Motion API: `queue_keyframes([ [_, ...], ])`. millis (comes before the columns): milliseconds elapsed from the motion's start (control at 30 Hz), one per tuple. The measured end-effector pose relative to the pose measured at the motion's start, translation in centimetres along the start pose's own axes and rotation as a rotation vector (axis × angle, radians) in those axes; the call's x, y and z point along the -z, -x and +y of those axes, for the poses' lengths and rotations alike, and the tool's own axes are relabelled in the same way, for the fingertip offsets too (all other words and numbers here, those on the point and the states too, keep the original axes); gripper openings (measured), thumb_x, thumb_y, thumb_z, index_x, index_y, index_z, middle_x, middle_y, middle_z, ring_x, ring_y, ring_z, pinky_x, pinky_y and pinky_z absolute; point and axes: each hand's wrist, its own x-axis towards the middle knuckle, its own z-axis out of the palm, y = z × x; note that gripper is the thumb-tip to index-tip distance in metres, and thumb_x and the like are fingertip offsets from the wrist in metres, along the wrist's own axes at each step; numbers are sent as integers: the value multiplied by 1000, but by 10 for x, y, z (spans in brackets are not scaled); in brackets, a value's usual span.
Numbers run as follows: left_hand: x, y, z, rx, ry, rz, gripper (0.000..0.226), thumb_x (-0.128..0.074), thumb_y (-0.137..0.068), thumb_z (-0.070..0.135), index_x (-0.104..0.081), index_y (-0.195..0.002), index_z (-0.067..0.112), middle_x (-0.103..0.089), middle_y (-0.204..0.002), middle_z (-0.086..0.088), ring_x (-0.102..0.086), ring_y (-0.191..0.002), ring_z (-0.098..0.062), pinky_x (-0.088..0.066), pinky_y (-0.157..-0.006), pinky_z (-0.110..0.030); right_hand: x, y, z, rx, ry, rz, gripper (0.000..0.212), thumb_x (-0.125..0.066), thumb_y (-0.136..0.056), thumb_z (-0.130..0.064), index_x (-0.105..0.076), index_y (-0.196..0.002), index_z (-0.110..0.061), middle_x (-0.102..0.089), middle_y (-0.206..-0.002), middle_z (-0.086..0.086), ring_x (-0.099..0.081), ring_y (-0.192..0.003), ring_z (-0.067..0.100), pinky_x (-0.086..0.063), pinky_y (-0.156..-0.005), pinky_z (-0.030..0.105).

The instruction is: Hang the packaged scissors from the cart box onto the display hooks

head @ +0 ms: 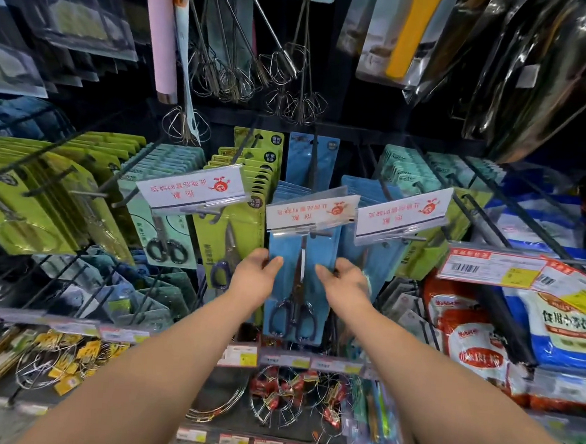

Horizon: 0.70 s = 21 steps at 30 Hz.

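Pegboard display crowded with carded goods; left hand and right hand each pinch a side edge of the blue scissors pack at the centre hook, top hidden behind the label flap; advisable: keep the card level, slide its hole fully along the hook.

The scissors pack sits just below a label, between the left hand and right hand.

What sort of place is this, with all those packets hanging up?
Most likely a shop aisle for kitchenware. Carded scissors hang in rows on wire hooks, price labels line the shelf edge, and bagged food sits to the right.
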Motion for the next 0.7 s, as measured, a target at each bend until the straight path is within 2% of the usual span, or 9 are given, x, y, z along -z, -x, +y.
queue_keyframes([
  [100, -3, -12, 0, 8, 11, -7, 24, -49, -95, 29, -55, -100, 6, -56, -76, -5, -53, -77, -24, -37, -65, -30, -2, -10, -3, -14, 2, 28, 19, -54, -90, -39, -55, -92, -20, -66, -101, 8, -57, -85, 24, -41, -74, 29],
  [167, -5, -19, 0, 43, 42, -3, 34, -50, -95, 29, -56, -117, 4, -64, -100, -12, -60, -92, -27, -42, -77, -30, -2, -16, -4, 12, 43, 31, 25, -53, -91, -38, -58, -102, -16, -65, -106, 9, -55, -88, 23, -39, -74, 27],
  [233, -7, -25, 0, 69, 31, 5, 39, -50, -95, 31, -53, -124, 6, -62, -116, -13, -60, -103, -28, -42, -82, -28, -1, -20, -6, 33, 61, 24, 31, -52, -91, -38, -57, -109, -12, -64, -112, 10, -55, -93, 24, -38, -77, 27],
  [300, -7, -29, 2, 66, -21, 8, 40, -49, -95, 32, -53, -125, 6, -61, -120, -14, -58, -107, -30, -41, -82, -28, 0, -23, -7, 39, 65, 13, 35, -52, -91, -38, -57, -114, -12, -62, -119, 10, -57, -106, 28, -42, -85, 30],
  [367, -7, -31, 3, 68, -61, 13, 41, -48, -95, 33, -52, -127, 6, -60, -123, -15, -56, -110, -30, -39, -83, -27, 0, -24, -9, 44, 81, 11, 35, -52, -91, -38, -57, -116, -13, -62, -120, 10, -57, -109, 30, -44, -89, 32],
  [533, -6, -31, 2, 78, -87, 12, 48, -48, -95, 35, -46, -134, 7, -53, -135, -13, -50, -122, -29, -38, -95, -27, 2, -21, -11, 18, 136, 2, 36, -53, -90, -42, -56, -113, -14, -62, -116, 11, -57, -107, 31, -43, -87, 31],
  [600, -5, -28, 2, 74, -102, 15, 50, -49, -95, 37, -44, -136, 8, -51, -138, -12, -49, -123, -28, -35, -90, -23, 1, -18, -12, -13, 181, -41, 39, -53, -89, -43, -52, -117, -16, -59, -121, 10, -55, -110, 30, -43, -86, 31],
  [700, 3, -14, 7, 52, -104, 1, 51, -48, -95, 36, -43, -136, 7, -53, -135, -14, -51, -121, -30, -37, -90, -25, 3, -8, -15, -63, 249, -112, 50, -54, -89, -42, -42, -129, -16, -50, -132, 11, -52, -115, 31, -45, -88, 31],
])
